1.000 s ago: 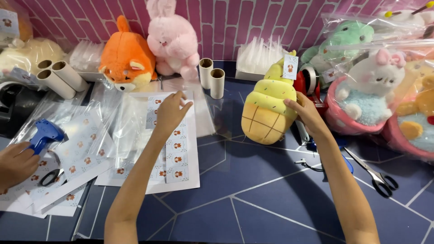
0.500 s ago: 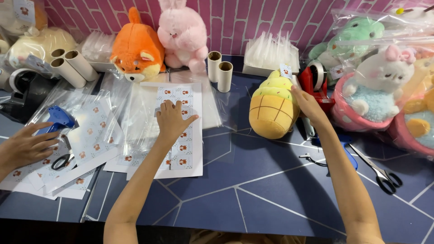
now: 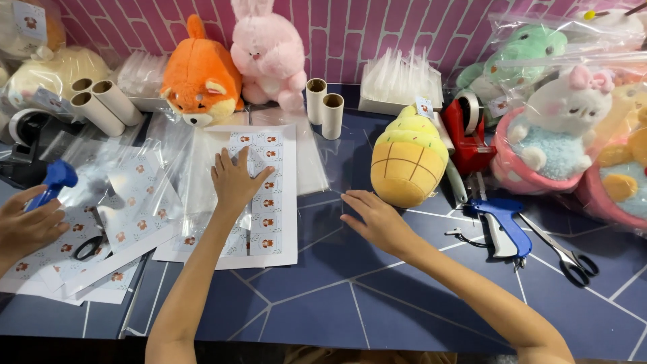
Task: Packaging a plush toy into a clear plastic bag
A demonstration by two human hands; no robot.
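Head view: the left hand (image 3: 234,180) lay flat, fingers (image 3: 219,160) spread and gripping nothing, on a clear plastic bag (image 3: 202,182) that covered a white sticker sheet (image 3: 273,195) on the dark blue desk (image 3: 377,296). The right hand (image 3: 374,219) rested palm down on the desk, fingers open and empty, just beside a yellow pineapple-shaped plush (image 3: 409,158) that stood upright near the desk's middle. Judged step: the bag was being pinned and smoothed, with the plush not yet taken up. The next move would call for a firm pinch at the bag's mouth and a grasp around the plush. A blue tagging gun (image 3: 502,226) and scissors (image 3: 573,259) lay to the right, well apart from both hands. At the left edge another person's hand (image 3: 27,226) held a blue tool (image 3: 54,178).
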